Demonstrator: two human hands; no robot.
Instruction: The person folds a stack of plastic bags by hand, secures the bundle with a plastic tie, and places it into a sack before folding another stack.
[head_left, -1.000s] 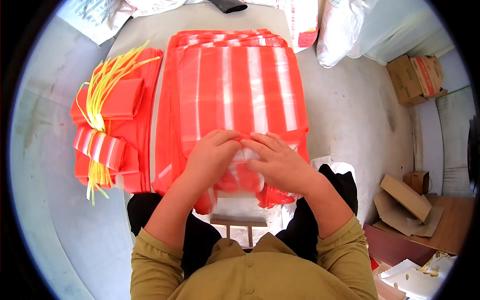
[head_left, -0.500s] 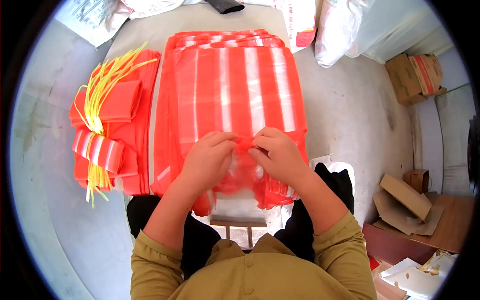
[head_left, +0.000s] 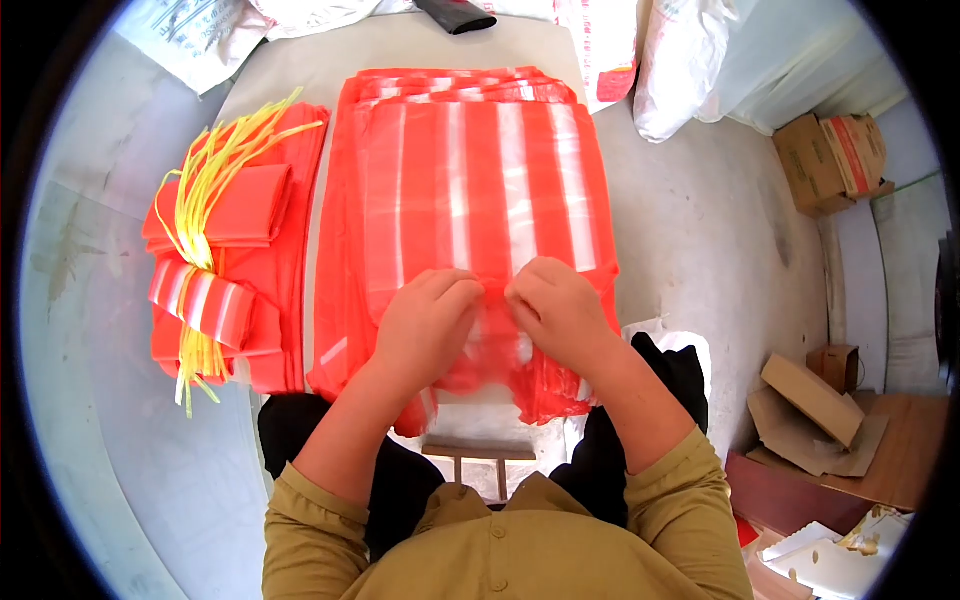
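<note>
A thick stack of thin red plastic bags with white stripes (head_left: 484,180) lies in front of me on the table. At its near edge, my left hand (head_left: 432,318) is closed on the film of the top bag. My right hand (head_left: 558,308) grips the same bag a short way to the right, its fingers curled in. Between the hands the red film looks bunched and slightly blurred. Loose, crumpled bag edges hang over the table's front below my wrists. The fingertips of both hands are mostly hidden.
Left of the stack lie folded red bags (head_left: 225,205) with a bundle of yellow ties (head_left: 192,215) across them. A black tube-like object (head_left: 457,15) and white sacks (head_left: 683,70) are at the back. Cardboard boxes (head_left: 815,165) stand on the right, with an opened carton (head_left: 810,425) nearer.
My fingers have curled in further, and my right thumb has tucked closer to the hand. Both hands stay at the near edge of the stack. The view has shifted slightly.
</note>
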